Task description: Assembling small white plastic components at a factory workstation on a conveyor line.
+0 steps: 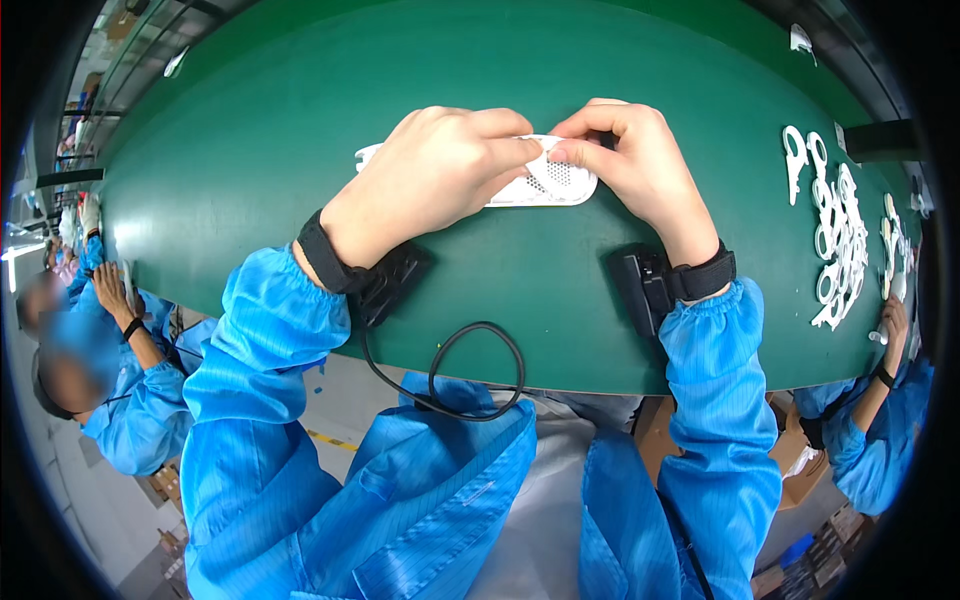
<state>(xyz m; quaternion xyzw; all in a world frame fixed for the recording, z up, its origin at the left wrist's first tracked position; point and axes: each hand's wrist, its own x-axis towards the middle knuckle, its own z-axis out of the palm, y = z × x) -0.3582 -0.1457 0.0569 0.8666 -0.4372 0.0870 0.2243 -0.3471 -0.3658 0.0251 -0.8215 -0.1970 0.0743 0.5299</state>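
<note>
A white, flat plastic part (571, 184) with rounded ends and a patch of small holes lies level at the far middle of the green table. My left hand (445, 165) closes over its middle and left side, hiding much of it, with thumb and forefinger pinched near the top edge. On its right end, my right hand (635, 160) grips the upper edge between thumb and curled fingers. The two thumbs nearly meet above the holes. Whether a smaller piece sits between the fingertips cannot be made out.
Several white ring-ended plastic parts (840, 240) lie in a loose row on the green table (480, 290) at the right. Black boxes (640, 285) hang at my wrists, with a looped cable (478, 325). Co-workers in blue sit left (130, 400) and right (880, 430).
</note>
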